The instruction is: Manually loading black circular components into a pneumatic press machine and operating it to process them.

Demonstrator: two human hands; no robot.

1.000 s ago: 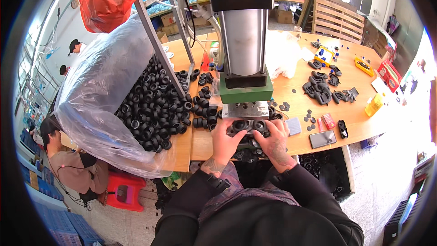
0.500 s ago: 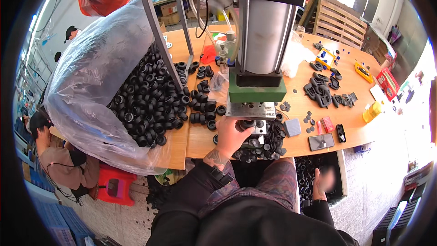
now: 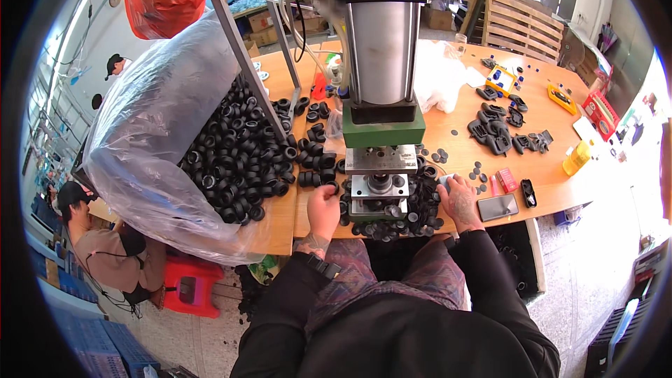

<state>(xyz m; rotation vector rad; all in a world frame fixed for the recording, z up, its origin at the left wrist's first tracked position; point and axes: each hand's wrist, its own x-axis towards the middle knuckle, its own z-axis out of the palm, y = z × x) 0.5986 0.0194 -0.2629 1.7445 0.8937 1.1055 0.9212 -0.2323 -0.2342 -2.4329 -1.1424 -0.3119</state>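
Black rubber rings lay heaped between both hands around the press base; left hand curled, seemingly pinching one ring, right hand flat on them, equally near.

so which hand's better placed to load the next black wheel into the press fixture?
Left, probably. The left hand sits beside the press fixture, amid loose black wheels. The right hand rests farther out, right of it.

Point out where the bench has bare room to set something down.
Bare wood lies between the white plastic sheet and the dark moulded parts. Crowded: black rubber rings ring the press and both hands.
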